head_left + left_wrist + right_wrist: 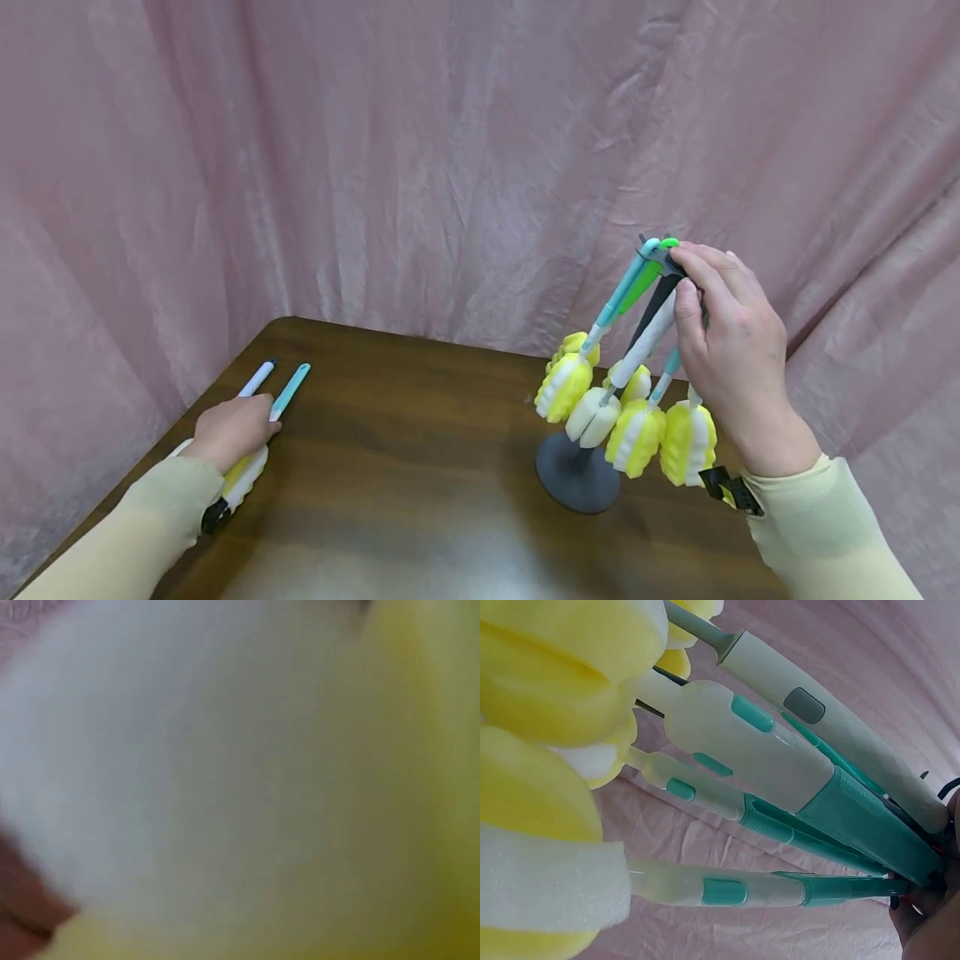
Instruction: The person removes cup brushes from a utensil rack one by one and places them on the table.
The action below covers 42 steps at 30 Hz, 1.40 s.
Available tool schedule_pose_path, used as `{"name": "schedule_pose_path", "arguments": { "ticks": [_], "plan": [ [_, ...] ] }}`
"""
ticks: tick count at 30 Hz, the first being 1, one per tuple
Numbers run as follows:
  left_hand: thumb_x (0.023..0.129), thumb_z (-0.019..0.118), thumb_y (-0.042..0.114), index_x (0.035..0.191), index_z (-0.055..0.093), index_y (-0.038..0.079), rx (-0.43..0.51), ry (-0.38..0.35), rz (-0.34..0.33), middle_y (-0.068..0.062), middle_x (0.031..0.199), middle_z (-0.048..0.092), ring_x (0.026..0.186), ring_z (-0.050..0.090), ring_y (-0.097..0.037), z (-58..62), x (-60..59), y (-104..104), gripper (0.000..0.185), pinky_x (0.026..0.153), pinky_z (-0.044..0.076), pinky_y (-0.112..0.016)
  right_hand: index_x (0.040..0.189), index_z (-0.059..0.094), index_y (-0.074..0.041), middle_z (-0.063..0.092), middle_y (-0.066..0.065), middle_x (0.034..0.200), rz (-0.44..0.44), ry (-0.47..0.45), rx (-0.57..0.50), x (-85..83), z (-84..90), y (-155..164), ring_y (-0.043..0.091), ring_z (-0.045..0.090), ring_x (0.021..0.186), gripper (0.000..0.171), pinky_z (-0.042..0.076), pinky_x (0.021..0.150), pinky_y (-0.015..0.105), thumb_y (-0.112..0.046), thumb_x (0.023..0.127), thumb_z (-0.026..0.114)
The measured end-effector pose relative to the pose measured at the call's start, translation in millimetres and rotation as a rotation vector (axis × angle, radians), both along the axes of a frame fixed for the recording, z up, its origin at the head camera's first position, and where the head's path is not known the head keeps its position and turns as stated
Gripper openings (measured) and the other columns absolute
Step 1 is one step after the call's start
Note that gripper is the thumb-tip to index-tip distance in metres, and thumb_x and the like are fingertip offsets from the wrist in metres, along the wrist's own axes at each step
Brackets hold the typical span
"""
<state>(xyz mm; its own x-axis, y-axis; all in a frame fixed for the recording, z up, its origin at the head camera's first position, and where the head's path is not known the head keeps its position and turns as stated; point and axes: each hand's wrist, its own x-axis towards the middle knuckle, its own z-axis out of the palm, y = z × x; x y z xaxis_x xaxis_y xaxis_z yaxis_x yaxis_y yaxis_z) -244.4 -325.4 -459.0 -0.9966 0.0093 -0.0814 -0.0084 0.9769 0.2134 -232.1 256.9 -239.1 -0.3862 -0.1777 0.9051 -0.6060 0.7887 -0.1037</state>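
Note:
My right hand (738,358) holds the top of a dark stand (577,473), thumb and fingertips curled round where the handles meet. Several bottle brushes with yellow-and-white sponge heads (636,437) hang from it, on teal, green and white handles. A white-handled brush (840,727) with a grey button ends right at the fingers in the right wrist view. At the left of the table, my left hand (234,429) grips sponge brushes lying flat. A teal handle (291,390) and a white handle (258,377) stick out past it. White sponge (187,765) fills the left wrist view, blurred.
The brown wooden table (405,433) has its rounded back-left corner in view. Pink curtains (420,167) hang behind it and along both sides. The stand's round base rests on the right half of the table, under the hanging sponge heads.

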Motion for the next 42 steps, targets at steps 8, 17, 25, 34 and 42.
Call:
{"name": "schedule_pose_path", "arguments": {
  "ticks": [8, 17, 25, 34, 42],
  "plan": [
    [0.099, 0.083, 0.019, 0.09, 0.059, 0.006, -0.023, 0.021, -0.038, -0.008, 0.081, 0.065, 0.072, 0.061, -0.031, -9.1, 13.9, 18.2, 0.029, 0.061, 0.052, -0.055, 0.141, 0.072, 0.0, 0.07, 0.015, 0.145, -0.031, 0.006, 0.034, 22.3, -2.6, 15.5, 0.042, 0.062, 0.136, 0.041, 0.036, 0.127, 0.041, -0.02, 0.113, 0.05],
    [0.1, 0.083, 0.018, 0.096, 0.06, -0.002, -0.032, 0.047, -0.068, -0.009, 0.076, 0.065, 0.067, 0.063, -0.03, -5.5, 32.0, 41.0, 0.03, 0.056, 0.053, -0.053, 0.141, 0.071, 0.004, 0.07, 0.02, 0.144, -0.074, 0.011, 0.028, 51.5, 0.6, 29.9, 0.044, 0.06, 0.139, 0.039, 0.039, 0.124, 0.036, -0.015, 0.112, 0.053],
    [0.099, 0.083, 0.015, 0.088, 0.058, 0.0, 0.014, 0.075, -0.089, -0.007, 0.073, 0.061, 0.063, 0.059, -0.026, -9.0, 52.0, 59.8, 0.031, 0.055, 0.052, -0.049, 0.14, 0.072, 0.003, 0.071, 0.018, 0.144, -0.098, -0.002, 0.033, 65.3, 10.2, 43.4, 0.045, 0.063, 0.132, 0.038, 0.042, 0.12, 0.031, -0.013, 0.112, 0.054],
    [0.095, 0.086, 0.013, 0.087, 0.057, -0.002, 0.046, 0.148, -0.077, -0.007, 0.069, 0.058, 0.059, 0.059, -0.029, -9.7, 67.8, 61.7, 0.034, 0.053, 0.051, -0.053, 0.14, 0.073, 0.001, 0.071, 0.016, 0.144, -0.098, -0.032, 0.033, 63.9, 8.3, 49.7, 0.044, 0.064, 0.132, 0.037, 0.041, 0.116, 0.025, -0.014, 0.112, 0.055],
    [0.095, 0.088, 0.017, 0.087, 0.055, 0.0, 0.038, 0.16, -0.07, -0.008, 0.068, 0.058, 0.058, 0.06, -0.033, -1.9, 59.5, 60.6, 0.038, 0.052, 0.05, -0.053, 0.139, 0.072, 0.003, 0.071, 0.017, 0.144, -0.097, -0.028, 0.037, 63.7, 13.5, 46.8, 0.046, 0.063, 0.134, 0.04, 0.04, 0.123, 0.04, -0.018, 0.112, 0.052]
  ]
}}
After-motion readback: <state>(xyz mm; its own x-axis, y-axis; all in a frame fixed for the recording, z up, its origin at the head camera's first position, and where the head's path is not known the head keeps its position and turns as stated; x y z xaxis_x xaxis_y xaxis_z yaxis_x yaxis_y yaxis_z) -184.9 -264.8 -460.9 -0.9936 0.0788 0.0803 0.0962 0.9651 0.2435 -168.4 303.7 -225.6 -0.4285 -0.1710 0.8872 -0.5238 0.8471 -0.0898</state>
